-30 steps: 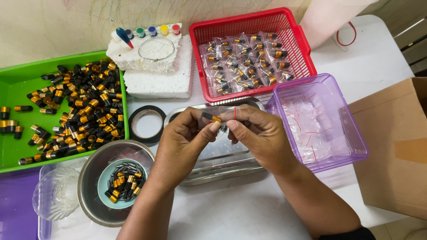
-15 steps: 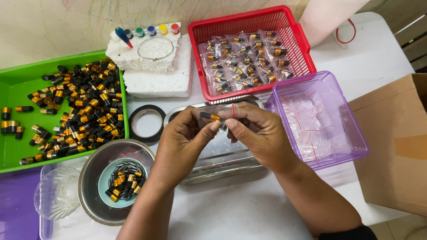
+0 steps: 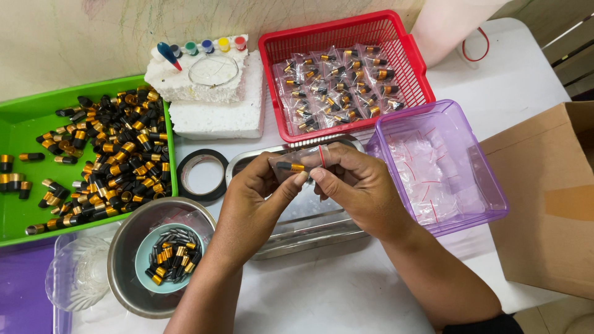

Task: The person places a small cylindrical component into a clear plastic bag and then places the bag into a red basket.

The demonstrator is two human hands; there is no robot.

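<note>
Fingers of our left hand [image 3: 257,192] and right hand [image 3: 359,192] pinch one small clear plastic bag [image 3: 297,166].
We hold it, black-and-gold cap inside, above the long steel tray [image 3: 309,229] on the white tabletop [image 3: 346,291].

Change: small shift of both hands and the held bag.

The left hand [image 3: 260,185] and right hand [image 3: 359,192] have shifted slightly down and toward the near edge over the steel tray [image 3: 309,229]. The small clear bag [image 3: 297,166] with the black-and-gold capsule [image 3: 291,166] has moved with them, now more level. The right-hand fingers [image 3: 328,176] have closed further over the bag's red-striped end; the left thumb [image 3: 291,184] presses beneath it.
</note>
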